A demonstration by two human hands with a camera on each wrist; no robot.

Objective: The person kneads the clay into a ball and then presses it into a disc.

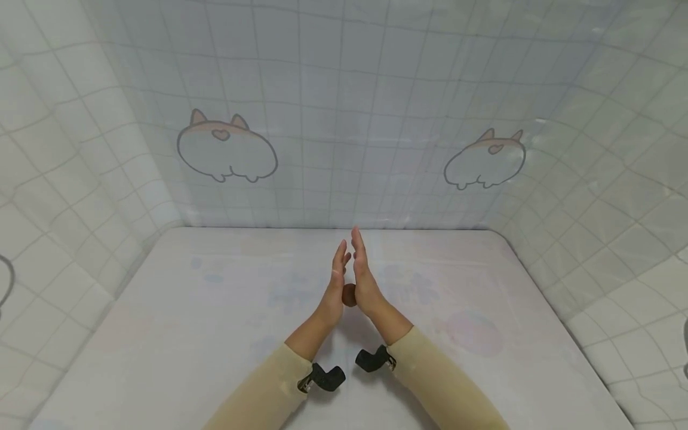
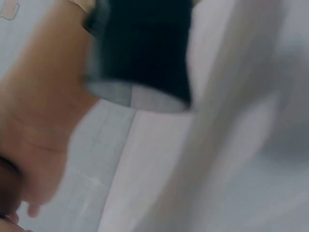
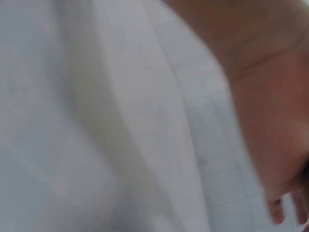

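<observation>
A small brown ball (image 1: 349,295) is held between the two palms, low near their heels, in the head view. My left hand (image 1: 335,289) presses on its left side with fingers straight and pointing away from me. From the other side my right hand (image 1: 366,285) faces it, fingers extended likewise and reaching slightly farther forward. The fingertips of the two hands stand a little apart. In the left wrist view, part of the ball (image 2: 8,188) shows against the palm at the left edge. Only a dark sliver appears beside the right palm (image 3: 275,130) in the right wrist view.
Below the hands lies a pale table (image 1: 215,334) with faint coloured prints. White grid-patterned sheeting (image 1: 344,119) with cartoon animal drawings rises behind it and along both sides. Black wrist-worn camera pieces (image 1: 329,378) jut inward from the light sleeves (image 1: 263,388).
</observation>
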